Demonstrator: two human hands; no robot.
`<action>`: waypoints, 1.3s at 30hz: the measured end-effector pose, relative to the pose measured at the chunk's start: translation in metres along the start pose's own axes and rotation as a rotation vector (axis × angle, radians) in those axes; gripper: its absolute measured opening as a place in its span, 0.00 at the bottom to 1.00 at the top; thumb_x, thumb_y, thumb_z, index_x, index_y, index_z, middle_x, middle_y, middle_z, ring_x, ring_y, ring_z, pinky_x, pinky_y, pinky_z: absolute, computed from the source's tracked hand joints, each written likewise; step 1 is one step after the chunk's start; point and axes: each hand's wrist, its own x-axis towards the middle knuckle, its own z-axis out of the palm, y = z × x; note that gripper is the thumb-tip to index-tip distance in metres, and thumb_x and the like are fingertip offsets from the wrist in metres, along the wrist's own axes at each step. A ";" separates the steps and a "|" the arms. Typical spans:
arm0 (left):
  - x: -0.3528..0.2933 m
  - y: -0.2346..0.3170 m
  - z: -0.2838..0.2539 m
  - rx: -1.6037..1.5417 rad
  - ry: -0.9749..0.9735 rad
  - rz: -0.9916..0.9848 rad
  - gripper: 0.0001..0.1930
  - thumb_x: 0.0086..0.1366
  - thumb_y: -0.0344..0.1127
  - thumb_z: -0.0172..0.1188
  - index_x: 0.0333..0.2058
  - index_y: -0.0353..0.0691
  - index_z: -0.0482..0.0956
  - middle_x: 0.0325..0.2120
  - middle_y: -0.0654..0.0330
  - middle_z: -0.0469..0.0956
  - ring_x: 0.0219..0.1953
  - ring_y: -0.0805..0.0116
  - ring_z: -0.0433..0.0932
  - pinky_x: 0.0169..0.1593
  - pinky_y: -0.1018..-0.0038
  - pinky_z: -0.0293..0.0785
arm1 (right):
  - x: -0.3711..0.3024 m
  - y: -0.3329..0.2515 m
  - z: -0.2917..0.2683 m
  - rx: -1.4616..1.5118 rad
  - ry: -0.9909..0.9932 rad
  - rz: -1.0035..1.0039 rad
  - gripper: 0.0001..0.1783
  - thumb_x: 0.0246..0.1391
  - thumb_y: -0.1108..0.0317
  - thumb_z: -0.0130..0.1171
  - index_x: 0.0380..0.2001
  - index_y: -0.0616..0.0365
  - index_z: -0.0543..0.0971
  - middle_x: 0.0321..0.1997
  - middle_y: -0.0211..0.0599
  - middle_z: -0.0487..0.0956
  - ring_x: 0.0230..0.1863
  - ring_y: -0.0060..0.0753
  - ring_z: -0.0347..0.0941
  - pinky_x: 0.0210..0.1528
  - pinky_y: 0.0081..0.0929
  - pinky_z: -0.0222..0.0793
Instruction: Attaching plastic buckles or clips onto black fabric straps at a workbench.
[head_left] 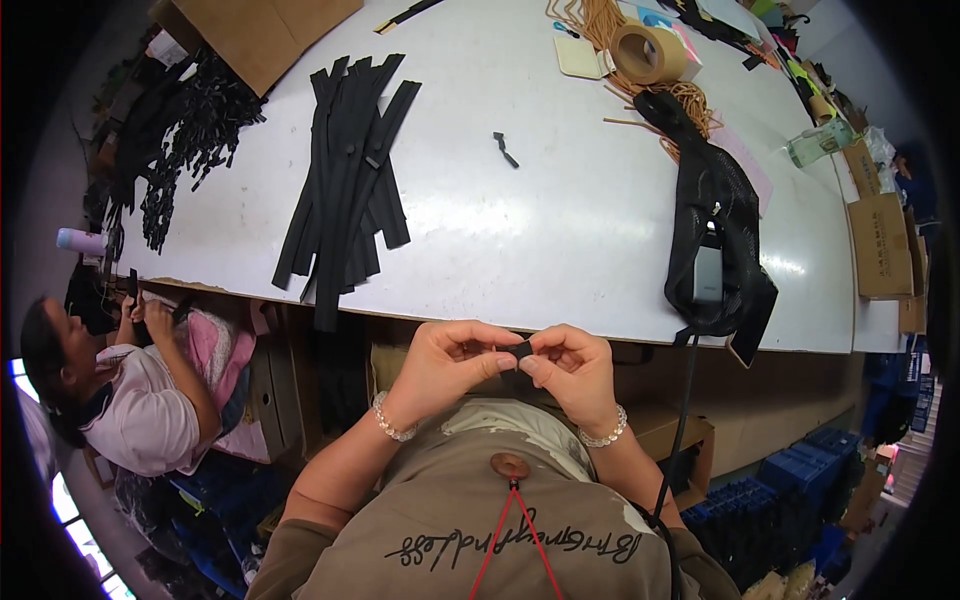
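Observation:
Close in front of my body, just off the table's near edge, both hands pinch one small black strap piece (521, 349). My left hand (455, 358) grips it between thumb and forefinger. From the other side, the thumb and fingers of my right hand (575, 372) close on it. Most of the piece is hidden by the fingers. On the white table (480, 240) beyond lies a heap of flat black straps (350, 170), left of my hands. A small black pull-like piece (506, 150) rests alone farther back.
To the right lies a black mesh strap bundle (715, 220) with a grey device (708, 275) and a cable. Behind it are a tape roll (645, 55) and tan cords (590, 20). Black cord pieces (205, 120) cover the far left. A co-worker (150, 400) sits at left.

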 end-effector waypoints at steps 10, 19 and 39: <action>-0.001 0.014 -0.003 -0.081 -0.042 0.046 0.11 0.54 0.25 0.64 0.37 0.34 0.80 0.33 0.62 0.80 0.32 0.82 0.74 0.38 0.83 0.72 | 0.024 -0.024 -0.008 0.205 -0.320 0.304 0.16 0.53 0.78 0.54 0.47 0.67 0.71 0.31 0.32 0.76 0.23 0.11 0.66 0.25 0.10 0.64; 0.005 0.040 -0.014 0.020 -0.057 -0.030 0.11 0.56 0.25 0.62 0.39 0.32 0.79 0.32 0.61 0.79 0.33 0.81 0.75 0.38 0.85 0.72 | 0.033 -0.014 0.000 0.089 -0.352 0.263 0.04 0.53 0.74 0.57 0.32 0.63 0.77 0.28 0.25 0.74 0.24 0.09 0.64 0.26 0.11 0.61; 0.024 0.032 -0.032 -0.113 -0.245 -0.333 0.09 0.62 0.35 0.58 0.30 0.33 0.77 0.22 0.60 0.78 0.20 0.78 0.75 0.24 0.84 0.74 | 0.031 -0.009 0.009 0.137 -0.277 0.360 0.06 0.54 0.72 0.57 0.32 0.64 0.79 0.25 0.26 0.77 0.23 0.09 0.68 0.24 0.08 0.62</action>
